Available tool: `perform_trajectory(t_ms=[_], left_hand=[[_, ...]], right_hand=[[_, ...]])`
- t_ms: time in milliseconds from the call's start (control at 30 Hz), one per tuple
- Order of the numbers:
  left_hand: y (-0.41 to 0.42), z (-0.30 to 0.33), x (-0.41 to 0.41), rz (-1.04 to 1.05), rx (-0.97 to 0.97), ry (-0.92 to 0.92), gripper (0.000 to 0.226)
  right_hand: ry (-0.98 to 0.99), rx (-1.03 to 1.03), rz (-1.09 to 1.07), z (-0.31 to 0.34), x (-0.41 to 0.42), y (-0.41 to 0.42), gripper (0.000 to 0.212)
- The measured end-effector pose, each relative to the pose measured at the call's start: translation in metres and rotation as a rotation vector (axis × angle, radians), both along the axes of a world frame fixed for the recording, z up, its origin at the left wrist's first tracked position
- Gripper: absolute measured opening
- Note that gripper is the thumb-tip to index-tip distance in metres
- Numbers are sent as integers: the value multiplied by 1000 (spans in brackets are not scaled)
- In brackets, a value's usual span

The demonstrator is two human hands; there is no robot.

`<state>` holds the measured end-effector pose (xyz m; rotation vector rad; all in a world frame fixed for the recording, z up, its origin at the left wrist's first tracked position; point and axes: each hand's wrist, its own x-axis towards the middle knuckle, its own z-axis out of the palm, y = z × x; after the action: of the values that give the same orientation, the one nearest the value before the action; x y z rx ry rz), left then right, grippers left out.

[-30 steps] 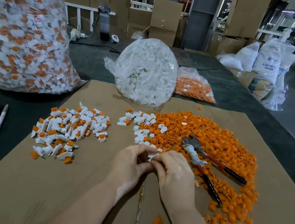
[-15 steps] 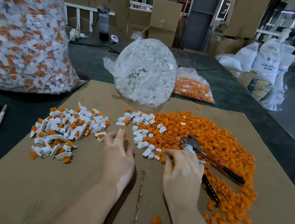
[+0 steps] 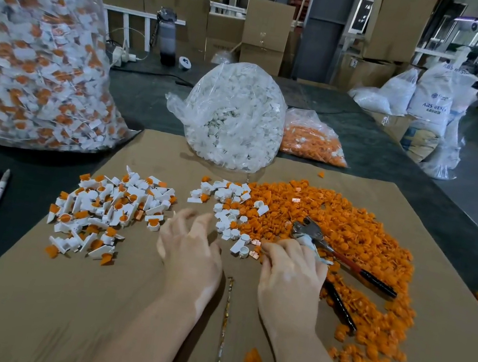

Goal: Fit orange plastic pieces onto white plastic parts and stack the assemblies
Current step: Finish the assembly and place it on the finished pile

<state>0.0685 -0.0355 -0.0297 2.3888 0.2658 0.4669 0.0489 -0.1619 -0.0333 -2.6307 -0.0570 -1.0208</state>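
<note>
Hands parted since a second ago; next pick judged underway. Left hand [image 3: 192, 247] spread, nothing held, between assembled white-orange pile [image 3: 108, 210] far left and loose white plastic parts [image 3: 230, 211]. Right hand [image 3: 291, 273] curled at orange plastic pieces [image 3: 350, 232]; grasp cannot be told.

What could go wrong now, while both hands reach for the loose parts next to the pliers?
The right hand works right beside the pliers, so it may bump them and scatter the orange pieces. The loose white parts border the orange heap and could get buried. The left hand could drag parts into the finished pile.
</note>
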Motion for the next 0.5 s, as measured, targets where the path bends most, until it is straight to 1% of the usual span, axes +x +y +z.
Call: perform_trajectory(t_ms=[67,167,233,300,367,400,467,500], left_hand=[[0,0,-1,-79,40,-35,30],[-5,-1,0,-212,114,-35,29],[-7,-2,2,-255,144,-29,30],[-7,-2,4,-273,133,-6,26],[-7,-2,5,-283,71,2,17],[-7,-2,5,-288,7,0,13],[-5,-1,3,-299,-140,11,17],[-4,0,3,-308,-181,25,20]], right_hand=[[23,-73,0,0,0,3,18],[94,-153,-22,2,0,6,21],[110,-164,-20,4,-1,6,17],[107,-184,-31,4,-1,7,14],[93,-200,-43,4,-1,8,17],[81,-203,-43,3,0,8,19],[52,-160,-31,1,0,6,24],[37,-109,-21,0,1,5,25]])
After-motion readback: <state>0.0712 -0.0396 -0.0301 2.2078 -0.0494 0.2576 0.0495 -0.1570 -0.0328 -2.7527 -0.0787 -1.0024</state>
